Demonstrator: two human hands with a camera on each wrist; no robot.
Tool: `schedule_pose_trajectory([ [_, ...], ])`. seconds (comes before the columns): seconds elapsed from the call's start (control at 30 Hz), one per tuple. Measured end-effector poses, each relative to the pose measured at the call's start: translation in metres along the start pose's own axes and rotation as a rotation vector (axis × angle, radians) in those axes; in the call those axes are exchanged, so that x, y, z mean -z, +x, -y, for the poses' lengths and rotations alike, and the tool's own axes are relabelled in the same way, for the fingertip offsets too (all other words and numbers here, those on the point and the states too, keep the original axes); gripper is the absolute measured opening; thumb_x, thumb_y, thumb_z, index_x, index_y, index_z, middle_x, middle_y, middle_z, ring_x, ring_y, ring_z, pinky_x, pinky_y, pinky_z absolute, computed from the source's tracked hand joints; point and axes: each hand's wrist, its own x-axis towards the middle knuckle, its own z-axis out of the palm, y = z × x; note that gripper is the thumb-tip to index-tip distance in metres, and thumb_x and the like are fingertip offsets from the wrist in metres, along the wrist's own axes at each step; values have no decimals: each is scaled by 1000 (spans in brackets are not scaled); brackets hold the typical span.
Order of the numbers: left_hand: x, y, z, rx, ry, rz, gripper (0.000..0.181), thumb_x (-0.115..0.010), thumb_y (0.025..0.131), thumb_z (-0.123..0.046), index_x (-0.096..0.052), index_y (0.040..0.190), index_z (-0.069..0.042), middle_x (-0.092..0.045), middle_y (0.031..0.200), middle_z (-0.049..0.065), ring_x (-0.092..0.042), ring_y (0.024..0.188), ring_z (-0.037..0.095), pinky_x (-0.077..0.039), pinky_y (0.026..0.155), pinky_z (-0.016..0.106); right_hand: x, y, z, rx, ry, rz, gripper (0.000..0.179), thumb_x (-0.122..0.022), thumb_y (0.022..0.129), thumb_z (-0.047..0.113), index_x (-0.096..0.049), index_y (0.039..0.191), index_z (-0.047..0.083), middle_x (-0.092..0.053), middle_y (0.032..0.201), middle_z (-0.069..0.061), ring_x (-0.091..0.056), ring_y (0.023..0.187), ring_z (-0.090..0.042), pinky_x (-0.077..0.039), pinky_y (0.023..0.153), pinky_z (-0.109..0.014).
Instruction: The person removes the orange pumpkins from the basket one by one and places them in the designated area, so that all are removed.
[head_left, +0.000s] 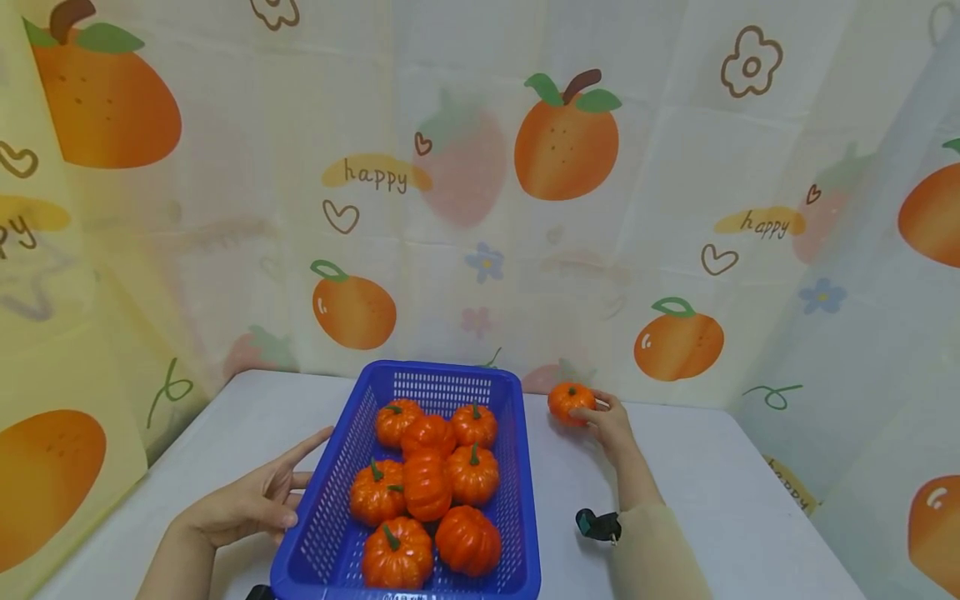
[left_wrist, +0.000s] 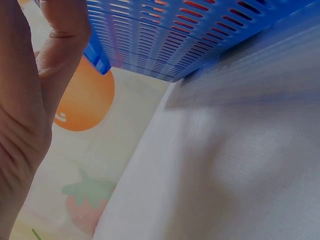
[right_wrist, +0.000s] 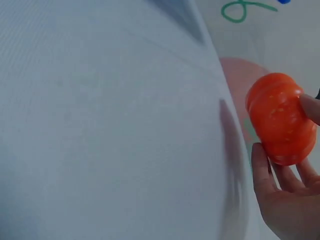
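A blue plastic basket (head_left: 531, 500) with slotted walls holds several small orange pumpkins (head_left: 397, 554), most with green stems. At the basket's left side is my left hand (head_left: 251, 500), its index finger stretched along the wall and its thumb by the rim. In the left wrist view, the fingers (left_wrist: 65, 47) lie against or close beside the slotted wall; contact is hard to judge. To the right of the basket, my right hand (head_left: 613, 425) holds another pumpkin (head_left: 570, 403) between thumb and fingers. The right wrist view shows this pumpkin (right_wrist: 280, 120) above the table's far edge.
A white-covered table (head_left: 720, 492) bears the basket. Behind and at both sides hang curtains (head_left: 465, 250) printed with fruit. A small black-and-teal object (head_left: 598, 525) sits by the right forearm, and a dark object (head_left: 260, 592) shows near the basket's front left corner.
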Motion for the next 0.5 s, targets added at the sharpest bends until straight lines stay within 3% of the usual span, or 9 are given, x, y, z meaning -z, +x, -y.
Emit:
schedule_pose_trajectory([
  [0.23,2,0,0,-2,17,6,93,-45,93,4,7,157,-38,-51,147,16,-67,111,22,-61,73,25,4,-5,-7,8,-58,21,75,-68,82,-3,-30,147,-7,-37,145,-30,-57,108,-25,-57,75,-20],
  [0.5,2,-2,-1,31,38,-19,94,-48,93,3,6,156,-42,-51,147,15,-67,113,24,-62,73,27,9,-5,-14,1,-173,8,73,-73,83,7,-36,145,-4,-42,143,-29,-55,116,-29,-61,82,-23],
])
